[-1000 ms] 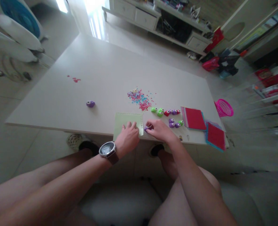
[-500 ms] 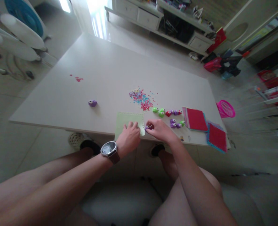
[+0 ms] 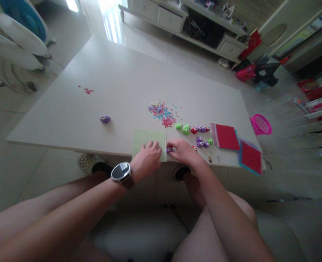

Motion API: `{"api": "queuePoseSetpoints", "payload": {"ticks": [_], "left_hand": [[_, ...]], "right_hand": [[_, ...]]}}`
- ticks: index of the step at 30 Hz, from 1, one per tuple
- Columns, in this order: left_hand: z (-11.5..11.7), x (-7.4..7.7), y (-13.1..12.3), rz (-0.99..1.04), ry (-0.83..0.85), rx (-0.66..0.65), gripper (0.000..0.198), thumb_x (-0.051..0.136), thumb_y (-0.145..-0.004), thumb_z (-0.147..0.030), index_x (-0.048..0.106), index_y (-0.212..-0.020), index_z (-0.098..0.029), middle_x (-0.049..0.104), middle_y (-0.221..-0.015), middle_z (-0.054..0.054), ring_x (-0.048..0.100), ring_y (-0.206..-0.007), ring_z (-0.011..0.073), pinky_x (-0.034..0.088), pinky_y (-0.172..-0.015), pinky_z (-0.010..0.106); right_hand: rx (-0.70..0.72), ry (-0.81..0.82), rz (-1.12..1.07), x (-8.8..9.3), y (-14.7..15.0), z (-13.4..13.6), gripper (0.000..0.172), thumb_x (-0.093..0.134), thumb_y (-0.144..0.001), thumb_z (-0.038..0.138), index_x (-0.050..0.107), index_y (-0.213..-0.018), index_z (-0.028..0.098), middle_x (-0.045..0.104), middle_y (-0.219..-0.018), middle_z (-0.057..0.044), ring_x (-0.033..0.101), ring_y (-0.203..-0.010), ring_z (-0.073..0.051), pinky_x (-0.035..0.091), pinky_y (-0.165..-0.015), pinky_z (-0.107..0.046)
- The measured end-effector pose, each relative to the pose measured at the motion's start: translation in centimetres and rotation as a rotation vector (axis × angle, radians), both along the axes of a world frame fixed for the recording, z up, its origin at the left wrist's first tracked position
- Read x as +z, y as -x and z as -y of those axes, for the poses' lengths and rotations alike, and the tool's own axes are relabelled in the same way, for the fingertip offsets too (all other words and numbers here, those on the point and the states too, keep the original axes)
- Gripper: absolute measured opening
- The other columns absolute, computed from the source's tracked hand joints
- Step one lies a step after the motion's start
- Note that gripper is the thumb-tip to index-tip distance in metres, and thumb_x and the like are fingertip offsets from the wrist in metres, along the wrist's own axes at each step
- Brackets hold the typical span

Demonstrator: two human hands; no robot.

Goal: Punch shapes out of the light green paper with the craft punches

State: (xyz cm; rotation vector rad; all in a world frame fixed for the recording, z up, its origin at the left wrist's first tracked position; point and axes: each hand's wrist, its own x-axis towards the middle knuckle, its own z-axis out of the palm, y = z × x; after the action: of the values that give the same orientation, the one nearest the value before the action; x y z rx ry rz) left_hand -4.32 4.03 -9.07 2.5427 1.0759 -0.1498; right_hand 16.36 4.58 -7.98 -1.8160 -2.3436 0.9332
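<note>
A pale green sheet (image 3: 140, 139) lies at the near edge of the counter (image 3: 117, 80), its sides running nearly left-right and near-far; it looks close to square, so a long axis is hard to name. Small punched holes line its far edge and its right edge. A purple punch (image 3: 168, 150) sits at that right edge; its long axis seems to run left-right with the purple end towards the paper, though the fingers cover much of it. The watch (image 3: 122, 171) on the left wrist has a dial too blurred to read.

The left hand (image 3: 148, 154) is palm down on the sheet, unclenched, its fingers slightly bent and a little spread. The right hand (image 3: 180, 150) is curled, gripping the purple punch between thumb and fingers. Coloured confetti (image 3: 162, 113) lies beyond the sheet, and green punches (image 3: 186, 129) stand to its right.
</note>
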Motion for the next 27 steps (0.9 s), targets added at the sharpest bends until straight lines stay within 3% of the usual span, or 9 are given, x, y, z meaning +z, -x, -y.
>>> {"api": "queuePoseSetpoints", "payload": {"ticks": [5, 11, 18, 27], "left_hand": [[0.0, 0.5, 0.1, -0.014, 0.011, -0.005, 0.031, 0.061, -0.101, -0.021, 0.066, -0.128, -0.007, 0.061, -0.139, 0.024, 0.054, -0.136, 0.0397, 0.058, -0.108, 0.059], [0.2, 0.5, 0.1, -0.011, 0.008, -0.002, 0.032, 0.061, -0.101, -0.021, 0.066, -0.129, -0.008, 0.061, -0.141, 0.025, 0.053, -0.138, 0.0399, 0.057, -0.108, 0.058], [0.0, 0.3, 0.3, -0.019, 0.016, -0.018, 0.033, 0.062, -0.099, -0.020, 0.066, -0.131, -0.010, 0.060, -0.145, 0.024, 0.050, -0.142, 0.0397, 0.056, -0.109, 0.056], [-0.7, 0.2, 1.1, 0.036, 0.066, -0.045, 0.038, 0.063, -0.093, -0.011, 0.061, -0.131, -0.012, 0.060, -0.146, 0.021, 0.053, -0.139, 0.0348, 0.054, -0.112, 0.050]], "right_hand": [[-0.009, 0.006, -0.012, 0.0, -0.2, 0.1, 0.014, 0.070, -0.088, 0.009, 0.072, -0.097, 0.019, 0.077, -0.102, -0.005, 0.071, -0.096, -0.022, 0.048, -0.087, -0.029], [-0.028, 0.051, -0.028, 0.1, -0.2, 0.1, 0.008, 0.072, -0.091, 0.014, 0.075, -0.096, 0.020, 0.079, -0.098, -0.005, 0.074, -0.092, -0.021, 0.050, -0.083, -0.028], [-0.046, 0.022, -0.062, 0.1, 0.2, 0.0, 0.010, 0.074, -0.093, 0.013, 0.075, -0.098, 0.021, 0.080, -0.103, -0.006, 0.074, -0.100, -0.023, 0.052, -0.090, -0.030], [-0.253, 0.097, -0.097, 0.6, 0.4, -0.4, 0.001, 0.077, -0.095, 0.017, 0.076, -0.096, 0.018, 0.080, -0.095, -0.006, 0.076, -0.092, -0.021, 0.052, -0.081, -0.028]]}}
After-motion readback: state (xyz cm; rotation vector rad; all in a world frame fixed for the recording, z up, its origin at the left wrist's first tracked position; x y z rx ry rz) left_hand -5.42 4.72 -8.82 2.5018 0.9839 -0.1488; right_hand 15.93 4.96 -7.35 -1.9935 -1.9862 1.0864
